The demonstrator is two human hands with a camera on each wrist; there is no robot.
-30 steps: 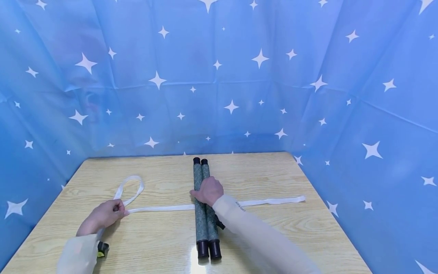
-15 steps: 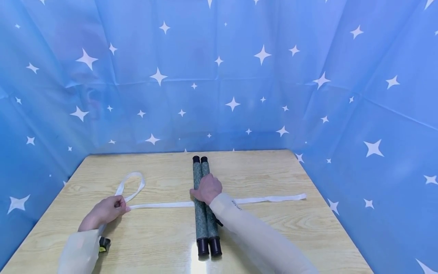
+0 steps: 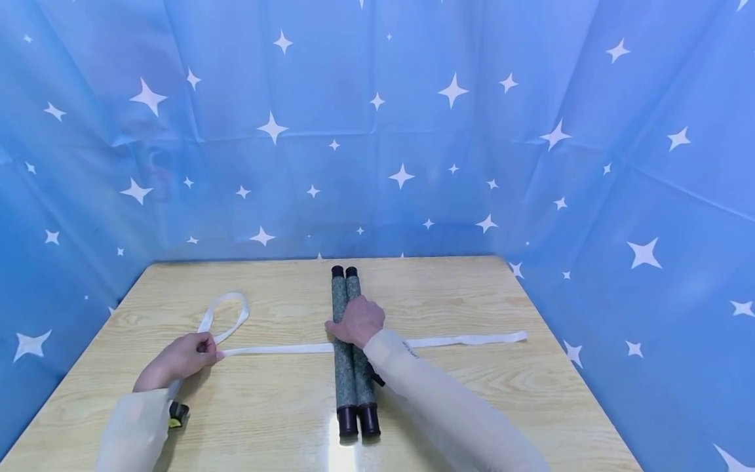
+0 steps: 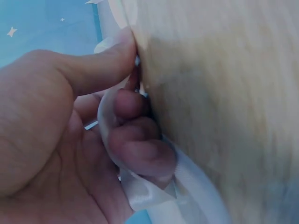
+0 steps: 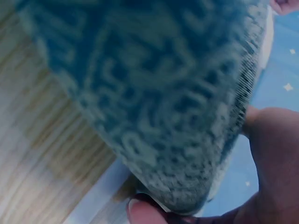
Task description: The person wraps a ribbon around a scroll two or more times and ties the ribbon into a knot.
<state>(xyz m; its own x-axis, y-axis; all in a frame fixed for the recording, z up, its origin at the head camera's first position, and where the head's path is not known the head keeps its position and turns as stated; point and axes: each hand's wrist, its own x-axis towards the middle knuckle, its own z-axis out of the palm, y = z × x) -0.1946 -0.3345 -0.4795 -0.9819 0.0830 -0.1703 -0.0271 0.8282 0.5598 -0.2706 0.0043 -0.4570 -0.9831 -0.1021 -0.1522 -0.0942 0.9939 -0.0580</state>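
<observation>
A scroll rolled from both ends, in green patterned cloth with dark end knobs (image 3: pixel 348 421), lies lengthwise in the middle of the table. My right hand (image 3: pixel 361 321) grips it across both rolls; in the right wrist view the patterned cloth (image 5: pixel 159 102) fills the space between thumb and fingers. A white ribbon (image 3: pixel 277 349) runs crosswise beneath the scroll and out to the right. At the left, my left hand (image 3: pixel 184 357) pinches this ribbon between thumb and fingertips. Part of the ribbon (image 4: pixel 108 116) passes through the curled fingers, and a loop stands beyond the hand.
The wooden table (image 3: pixel 460 295) has a blue star-patterned curtain (image 3: pixel 330 131) behind it and along both sides. A small black and yellow object (image 3: pixel 177 414) shows beside the left sleeve. A short dark piece (image 3: pixel 376 377) pokes out at the scroll's right side.
The head view has tilted slightly downward, so everything sits a little higher in it. Both hands keep their holds, and the scroll and ribbon stay where they were.
</observation>
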